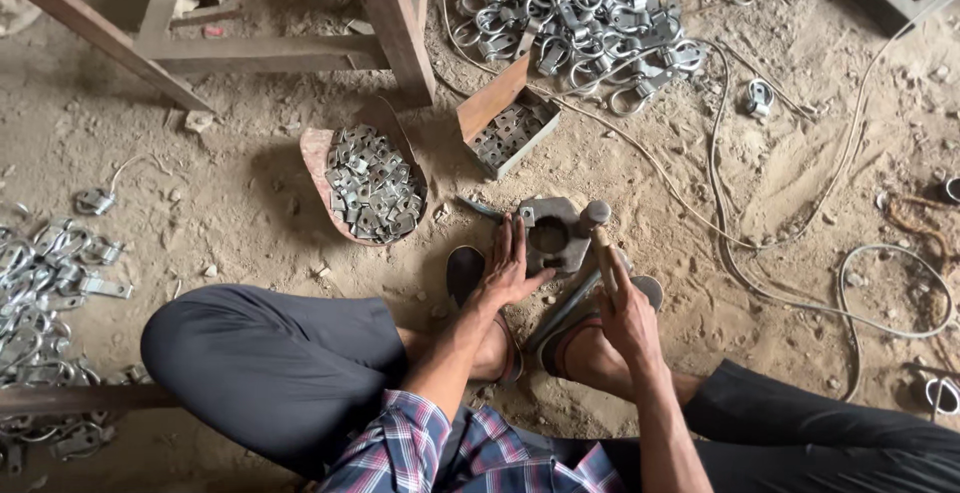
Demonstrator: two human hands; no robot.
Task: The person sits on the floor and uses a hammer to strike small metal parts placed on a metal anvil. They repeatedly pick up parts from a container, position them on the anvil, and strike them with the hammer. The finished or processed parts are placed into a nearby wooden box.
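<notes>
I sit on a dirt floor with a grey metal die block (553,235) between my sandalled feet. My left hand (508,271) rests flat against the block's left side, fingers stretched out and holding nothing. My right hand (622,303) is closed around the wooden handle of a hammer (598,230), whose metal head stands just right of the block. A long metal bar (566,309) lies slanted under my right hand, beside my right foot.
A rusty scoop (318,158) and a small open box (497,103) hold small flat metal pieces ahead. A heap of metal ring clamps (580,18) lies beyond, more clamps (45,283) at left. Wooden frame legs (395,23) stand ahead; cables (870,283) trail at right.
</notes>
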